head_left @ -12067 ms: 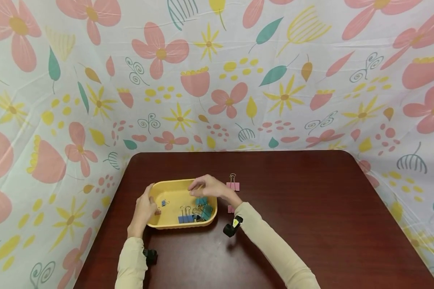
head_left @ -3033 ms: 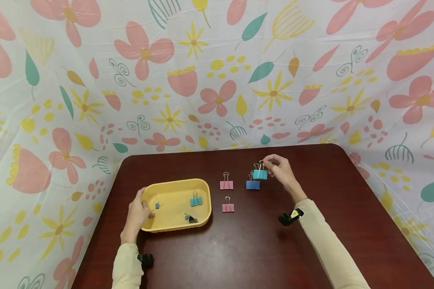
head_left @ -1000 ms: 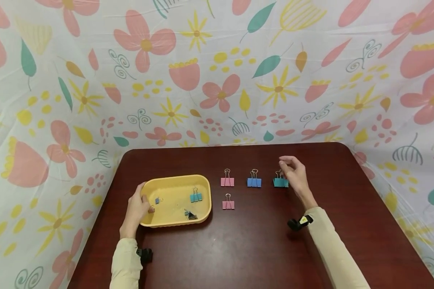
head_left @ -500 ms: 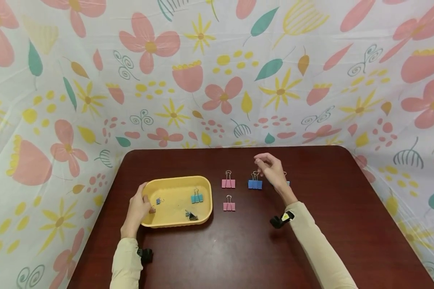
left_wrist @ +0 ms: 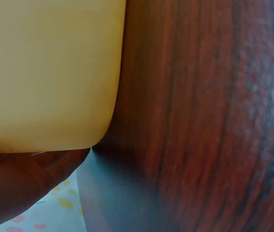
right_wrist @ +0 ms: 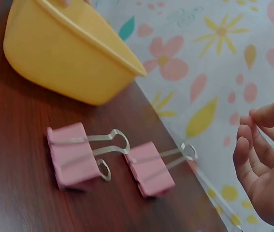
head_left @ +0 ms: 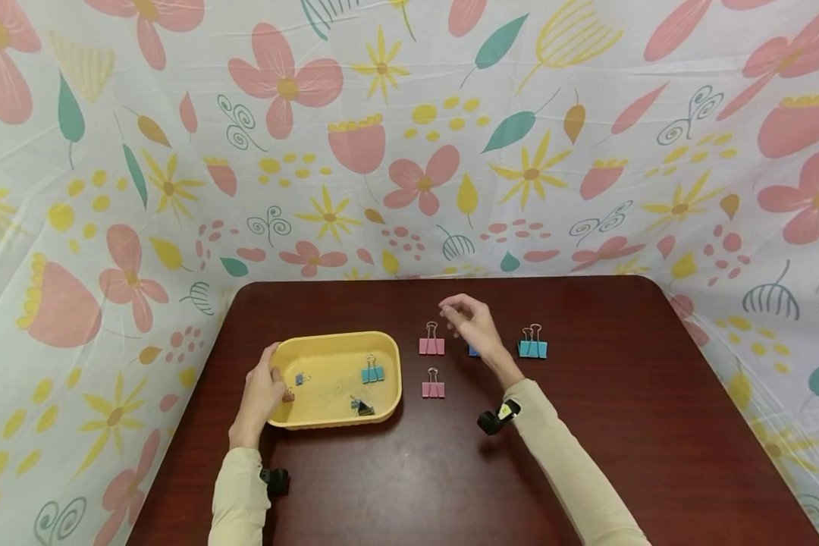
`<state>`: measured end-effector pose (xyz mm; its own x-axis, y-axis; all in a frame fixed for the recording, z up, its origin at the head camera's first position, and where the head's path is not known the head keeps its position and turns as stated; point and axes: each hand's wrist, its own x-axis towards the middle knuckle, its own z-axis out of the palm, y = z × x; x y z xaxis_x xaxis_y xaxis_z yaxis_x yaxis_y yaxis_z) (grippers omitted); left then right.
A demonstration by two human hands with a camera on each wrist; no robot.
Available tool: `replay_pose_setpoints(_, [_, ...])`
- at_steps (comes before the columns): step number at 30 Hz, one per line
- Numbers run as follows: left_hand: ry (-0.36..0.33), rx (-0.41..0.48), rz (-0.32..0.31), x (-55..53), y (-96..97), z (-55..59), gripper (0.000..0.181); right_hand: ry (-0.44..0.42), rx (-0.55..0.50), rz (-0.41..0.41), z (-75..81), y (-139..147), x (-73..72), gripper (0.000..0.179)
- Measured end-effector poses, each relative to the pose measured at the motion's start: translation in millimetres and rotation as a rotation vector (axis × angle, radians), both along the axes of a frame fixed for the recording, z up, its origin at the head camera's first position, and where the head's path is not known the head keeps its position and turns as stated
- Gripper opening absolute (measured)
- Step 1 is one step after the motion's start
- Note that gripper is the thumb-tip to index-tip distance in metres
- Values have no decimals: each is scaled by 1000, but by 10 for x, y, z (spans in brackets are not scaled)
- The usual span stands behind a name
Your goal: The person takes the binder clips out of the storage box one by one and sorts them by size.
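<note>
My left hand (head_left: 255, 396) grips the left end of a yellow plastic tray (head_left: 334, 423), thumb inside the rim. Inside the tray lie a teal binder clip (head_left: 372, 374), a black binder clip (head_left: 365, 408), a small blue binder clip (head_left: 300, 379) and a small reddish one (head_left: 289, 395) beside the thumb. My right hand (head_left: 476, 327) hovers over the table with loosely bent fingers, holding nothing. It partly covers a blue binder clip (head_left: 473, 352). Two pink binder clips, a far one (head_left: 431, 346) and a nearer one (head_left: 433, 390), stand between hand and tray.
A turquoise binder clip (head_left: 533, 349) stands right of the blue one, level with the far pink clip. All this is on a dark reddish-brown table (head_left: 621, 394). Flower-printed cloth (head_left: 409, 152) hangs behind the table and along its sides.
Clips have gone from the tray onto the table, forming a row. The right hand set down the turquoise clip, let go, then moved left past the blue clip. The left hand stays on the tray.
</note>
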<state>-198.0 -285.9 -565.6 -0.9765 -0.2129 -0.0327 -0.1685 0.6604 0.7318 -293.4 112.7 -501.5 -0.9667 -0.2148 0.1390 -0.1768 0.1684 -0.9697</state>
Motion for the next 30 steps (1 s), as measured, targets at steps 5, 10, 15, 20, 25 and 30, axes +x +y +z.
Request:
replay_pose_setpoints(5, [-2, -13, -7, -8, -18, -6, 54, 13, 23, 63, -18, -201, -8, 17])
replay_pose_setpoints(10, [-4, -40, -4, -7, -25, 2, 54, 26, 51, 130, -252, -404, -112, 17])
replay_pose_setpoints(15, [-16, -26, -1, -5, -14, 9, 54, 6, 84, 218, -317, -593, -61, 18])
replay_pose_setpoints(20, [-21, 0, 3, -15, -5, 7, 55, 13, 126, 309, -340, -763, -19, 26])
replay_pose_setpoints(25, [-23, 9, 0, -23, -1, 11, 55, -15, 172, 361, -340, -896, 21, 29])
replay_pose_setpoints(30, [-20, 20, 2, -23, -18, 1, 56, -21, 259, 380, -327, -997, 69, 30])
